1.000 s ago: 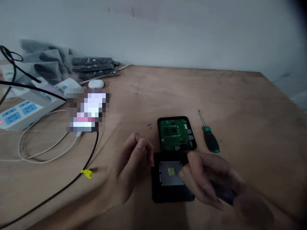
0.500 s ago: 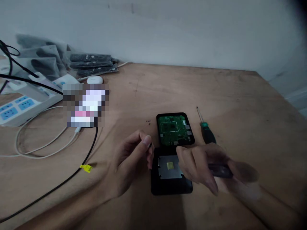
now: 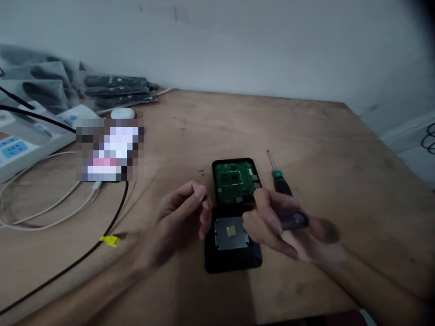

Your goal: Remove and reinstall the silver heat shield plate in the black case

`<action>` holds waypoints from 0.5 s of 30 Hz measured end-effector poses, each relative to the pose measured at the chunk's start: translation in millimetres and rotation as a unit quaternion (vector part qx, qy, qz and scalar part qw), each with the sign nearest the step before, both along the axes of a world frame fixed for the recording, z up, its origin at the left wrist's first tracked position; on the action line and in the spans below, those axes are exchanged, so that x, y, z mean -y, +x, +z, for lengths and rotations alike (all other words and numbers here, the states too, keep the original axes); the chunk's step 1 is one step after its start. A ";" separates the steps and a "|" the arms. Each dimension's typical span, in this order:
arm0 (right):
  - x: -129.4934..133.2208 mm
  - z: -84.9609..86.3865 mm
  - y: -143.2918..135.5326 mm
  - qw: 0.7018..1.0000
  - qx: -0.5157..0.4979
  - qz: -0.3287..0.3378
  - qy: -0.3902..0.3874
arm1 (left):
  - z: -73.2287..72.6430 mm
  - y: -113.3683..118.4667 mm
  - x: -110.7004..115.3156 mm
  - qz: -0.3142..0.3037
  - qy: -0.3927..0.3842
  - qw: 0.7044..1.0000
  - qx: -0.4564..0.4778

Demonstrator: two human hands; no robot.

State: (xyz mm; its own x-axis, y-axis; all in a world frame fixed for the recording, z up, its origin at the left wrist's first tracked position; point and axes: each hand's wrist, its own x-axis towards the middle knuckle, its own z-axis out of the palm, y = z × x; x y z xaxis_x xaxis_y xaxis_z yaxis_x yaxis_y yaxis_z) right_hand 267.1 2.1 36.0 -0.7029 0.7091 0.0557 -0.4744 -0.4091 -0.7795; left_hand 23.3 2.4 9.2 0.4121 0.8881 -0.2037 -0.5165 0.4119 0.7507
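Note:
My left hand point(image 3: 183, 217) is closed, thumb and forefinger pinching a small black piece point(image 3: 205, 198) just left of an opened black case. The far case half point(image 3: 215, 181) holds a green circuit board point(image 3: 234, 181). The near half, a black cover point(image 3: 234, 262), carries a metal plate point(image 3: 222, 240) with a yellowish square pad point(image 3: 231, 231). Over the right side of both halves, my right hand point(image 3: 272, 226) is wrapped around a dark purplish tool handle point(image 3: 294, 220); its working end is hidden. A green-and-black screwdriver point(image 3: 279, 179) lies on the table beyond that hand.
Several tiny dark screws point(image 3: 201, 172) lie left of the board. At left are a phone point(image 3: 113, 151) with a white cable, a white earbud case point(image 3: 123, 113), a power strip point(image 3: 34, 145) and bagged black items point(image 3: 118, 88). A black cable point(image 3: 115, 222) crosses the table.
The view has swung slightly right, so the table's things sit further left. My right hand and the handle have risen a little, with the fingers shifted around it. My left hand keeps its pinch.

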 end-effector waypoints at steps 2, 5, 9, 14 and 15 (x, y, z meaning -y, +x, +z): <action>1.3 1.0 -0.7 0.999 -0.001 -0.008 0.042 | 1.8 0.1 -1.7 0.008 -0.011 1.000 -0.003; 2.2 -2.2 -0.6 0.994 0.017 -0.025 0.103 | 3.9 -1.1 -3.3 0.010 -0.023 1.000 -0.010; 1.6 -13.5 1.6 0.994 0.026 -0.029 0.097 | 2.6 -1.6 -4.8 0.015 -0.029 0.999 -0.017; 1.0 -21.0 0.6 0.998 -0.016 -0.010 0.067 | -1.5 -1.7 -4.9 -0.004 -0.024 1.000 -0.020; 1.3 -20.1 0.2 0.998 -0.022 -0.009 0.058 | -1.9 -2.2 -4.2 -0.008 -0.023 0.999 -0.023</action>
State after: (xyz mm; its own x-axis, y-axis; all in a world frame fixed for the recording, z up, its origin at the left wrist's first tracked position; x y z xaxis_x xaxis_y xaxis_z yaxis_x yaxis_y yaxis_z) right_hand 267.3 0.7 15.9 -0.6857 0.7080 0.1689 -0.5158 -0.3088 -0.7991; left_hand 21.1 6.6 7.3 0.4163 0.8703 -0.2633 -0.4754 0.4552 0.7529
